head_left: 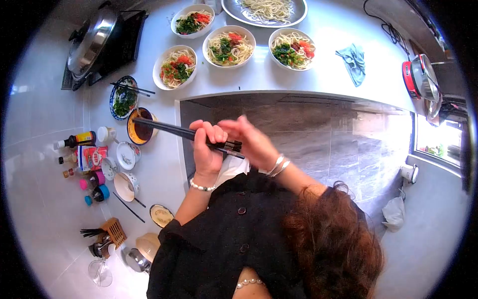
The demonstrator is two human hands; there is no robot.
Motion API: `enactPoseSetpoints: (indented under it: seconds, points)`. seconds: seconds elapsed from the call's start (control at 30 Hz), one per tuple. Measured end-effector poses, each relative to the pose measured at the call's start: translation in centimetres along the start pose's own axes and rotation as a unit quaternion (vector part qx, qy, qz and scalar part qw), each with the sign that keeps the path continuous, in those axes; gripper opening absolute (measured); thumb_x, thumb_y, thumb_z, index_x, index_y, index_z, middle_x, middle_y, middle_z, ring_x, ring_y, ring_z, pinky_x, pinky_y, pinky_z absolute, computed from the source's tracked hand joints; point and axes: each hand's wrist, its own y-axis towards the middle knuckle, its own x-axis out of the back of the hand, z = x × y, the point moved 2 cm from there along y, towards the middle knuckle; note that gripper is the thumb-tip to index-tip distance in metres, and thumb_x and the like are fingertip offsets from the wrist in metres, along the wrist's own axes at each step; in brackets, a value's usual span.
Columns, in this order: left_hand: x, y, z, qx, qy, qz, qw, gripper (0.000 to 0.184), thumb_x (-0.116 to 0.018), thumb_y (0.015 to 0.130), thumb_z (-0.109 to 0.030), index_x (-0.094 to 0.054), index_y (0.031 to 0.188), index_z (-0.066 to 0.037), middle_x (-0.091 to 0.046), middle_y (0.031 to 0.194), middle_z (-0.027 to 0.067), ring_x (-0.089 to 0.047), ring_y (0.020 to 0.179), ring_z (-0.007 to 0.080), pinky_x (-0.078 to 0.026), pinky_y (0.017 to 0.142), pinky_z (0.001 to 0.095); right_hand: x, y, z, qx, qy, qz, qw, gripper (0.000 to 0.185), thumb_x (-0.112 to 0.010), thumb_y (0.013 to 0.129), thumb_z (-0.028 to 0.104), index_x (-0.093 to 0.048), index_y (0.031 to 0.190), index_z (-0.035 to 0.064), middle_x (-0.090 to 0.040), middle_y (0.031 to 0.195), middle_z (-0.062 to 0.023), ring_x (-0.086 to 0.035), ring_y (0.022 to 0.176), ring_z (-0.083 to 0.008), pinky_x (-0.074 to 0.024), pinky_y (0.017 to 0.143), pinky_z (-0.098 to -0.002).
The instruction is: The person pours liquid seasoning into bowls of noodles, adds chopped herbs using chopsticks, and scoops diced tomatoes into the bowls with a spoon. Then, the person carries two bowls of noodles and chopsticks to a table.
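Observation:
My left hand [208,152], with a pearl bracelet at the wrist, is closed around a bunch of black chopsticks [167,128]. Their thin ends point left, over a bowl of dark sauce [140,133] with a yellow rim. My right hand [251,142], wearing silver bangles, is beside the thick ends of the chopsticks with its fingers stretched out, slightly blurred. Whether it touches them I cannot tell. Ahead on the white counter stand several white bowls of noodles topped with greens and chopped red pieces, among them a front middle bowl [229,46].
A metal tray of plain noodles [264,11] sits at the back, a blue-green cloth [352,64] to its right. Left are a lidded pan [94,45], a bowl of greens [123,98] with chopsticks across it, sauce bottles [75,140], and a white bowl [126,186]. A red-based appliance [411,79] stands far right.

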Motion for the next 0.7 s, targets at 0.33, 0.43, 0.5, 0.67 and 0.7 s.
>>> enactPoseSetpoints:
  seconds: [0.33, 0.43, 0.5, 0.67, 0.7]
  points:
    - [2.7, 11.8, 2.0, 0.089, 0.259, -0.216, 0.937, 0.027, -0.055, 0.076, -0.011, -0.046, 0.099, -0.001, -0.062, 0.083, 0.0157, -0.03, 0.036, 0.0034, -0.023, 0.033, 0.0191, 16.8, 4.5, 15.4, 0.269, 0.124, -0.075, 0.952, 0.053, -0.062, 0.076, 0.013, -0.033, 0.119, 0.0051, -0.036, 0.119, -0.0212, -0.038, 0.113, -0.0356, -0.0336, 0.098, -0.0441]
    - [2.9, 14.4, 2.9, 0.056, 0.28, -0.233, 0.93, 0.033, -0.057, 0.075, -0.012, -0.046, 0.104, 0.0, -0.06, 0.073, 0.0101, -0.03, 0.036, 0.0036, -0.023, 0.032, 0.0194, 16.7, 4.8, 16.1, 0.228, 0.14, -0.051, 0.962, 0.051, -0.061, 0.077, 0.013, -0.033, 0.118, 0.0038, -0.037, 0.118, -0.0245, -0.039, 0.112, -0.0371, -0.0348, 0.097, -0.0445]
    - [2.7, 15.5, 3.2, 0.06, 0.294, -0.228, 0.926, 0.034, -0.059, 0.074, -0.012, -0.047, 0.103, 0.0, -0.056, 0.064, 0.0052, -0.031, 0.036, 0.0039, -0.023, 0.031, 0.0195, 16.1, 5.0, 15.0, 0.162, 0.098, -0.095, 0.977, 0.054, -0.061, 0.078, 0.014, -0.029, 0.12, 0.0031, -0.035, 0.119, -0.0271, -0.04, 0.111, -0.0383, -0.0366, 0.096, -0.0448]
    - [4.3, 16.4, 4.1, 0.07, 0.356, -0.25, 0.898, 0.018, -0.062, 0.072, -0.014, -0.052, 0.084, -0.004, -0.04, 0.053, -0.005, -0.033, 0.036, 0.0047, -0.025, 0.032, 0.0215, 9.2, 9.1, 11.8, 0.121, -0.003, -0.029, 0.992, 0.059, -0.057, 0.081, 0.026, -0.021, 0.124, 0.0081, -0.038, 0.12, -0.0275, -0.045, 0.107, -0.0375, -0.0433, 0.087, -0.0447]
    - [4.4, 16.5, 4.0, 0.06, 0.364, -0.244, 0.897, 0.017, -0.062, 0.072, -0.014, -0.052, 0.081, -0.004, -0.04, 0.053, -0.0049, -0.033, 0.037, 0.0047, -0.025, 0.032, 0.0216, 9.1, 11.0, 11.8, 0.118, -0.014, -0.025, 0.993, 0.058, -0.056, 0.081, 0.029, -0.023, 0.125, 0.009, -0.038, 0.12, -0.0259, -0.045, 0.107, -0.0363, -0.0425, 0.088, -0.0443]
